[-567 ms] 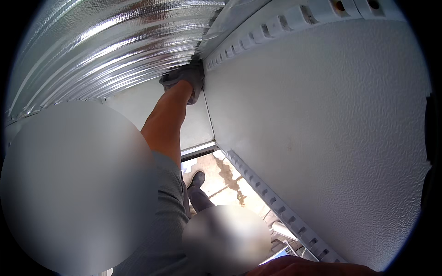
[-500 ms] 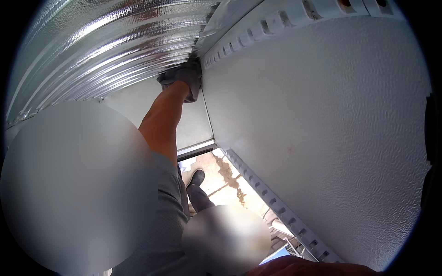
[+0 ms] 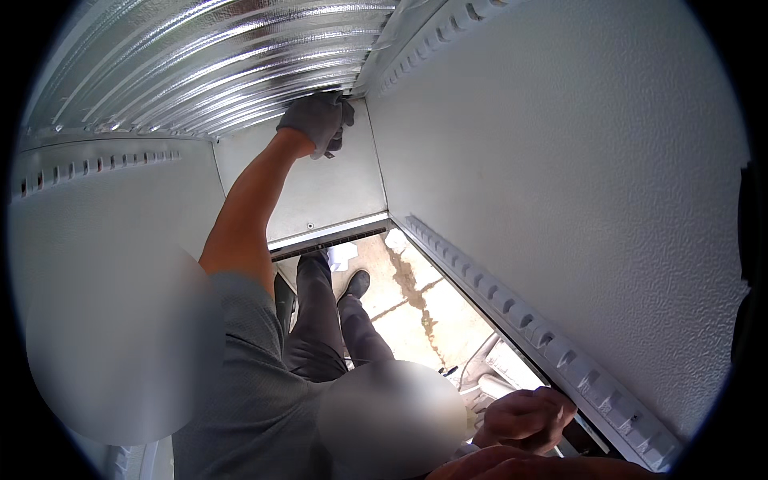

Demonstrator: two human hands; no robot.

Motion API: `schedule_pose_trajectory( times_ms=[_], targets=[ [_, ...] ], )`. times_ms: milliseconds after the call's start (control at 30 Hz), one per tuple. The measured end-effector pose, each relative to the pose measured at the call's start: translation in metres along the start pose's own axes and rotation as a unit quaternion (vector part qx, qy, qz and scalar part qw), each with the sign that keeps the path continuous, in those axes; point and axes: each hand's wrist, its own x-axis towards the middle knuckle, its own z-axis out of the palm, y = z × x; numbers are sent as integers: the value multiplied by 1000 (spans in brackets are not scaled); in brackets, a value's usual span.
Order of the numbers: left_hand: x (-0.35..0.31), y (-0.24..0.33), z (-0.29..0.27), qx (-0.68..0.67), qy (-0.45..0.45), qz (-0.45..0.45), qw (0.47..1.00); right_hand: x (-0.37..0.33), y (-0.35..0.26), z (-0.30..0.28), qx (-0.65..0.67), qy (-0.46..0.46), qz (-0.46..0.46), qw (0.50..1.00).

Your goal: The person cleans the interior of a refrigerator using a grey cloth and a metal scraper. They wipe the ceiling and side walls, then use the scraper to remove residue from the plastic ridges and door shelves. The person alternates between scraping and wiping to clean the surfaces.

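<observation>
So the right hand (image 3: 524,416) is curled shut against the slotted rail (image 3: 512,320) just above it, edging the white panel (image 3: 576,184), which looks stiff and fairly heavy, best held by that rail, while a co-worker's gloved hand (image 3: 316,120) presses the far corner.

Stained concrete floor (image 3: 416,320); white paper scrap (image 3: 342,254) lying on it.
</observation>
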Motion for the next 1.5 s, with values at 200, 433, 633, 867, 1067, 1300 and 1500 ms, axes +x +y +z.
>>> schedule_pose_trajectory(
  times_ms=[200,433,633,867,1067,1300,1500],
  targets=[
    [3,23,7,34,78,-85,993,50,-8,29,143,99,-38,984],
    [20,100,-98,-75,-57,-157,983,61,-18,27,192,105,-39,975],
    [3,169,-153,-108,53,-167,979,57,-18,31,245,147,-30,958],
    [17,208,-212,-45,301,31,952,72,-19,27,289,190,-9,938],
    [-41,286,-339,13,446,73,892,80,-19,23,305,225,-3,925],
    [-106,405,-531,266,575,104,767,80,-23,21,310,228,30,922],
    [-135,480,-651,384,665,172,618,83,-22,20,310,261,65,912]
  ],
)
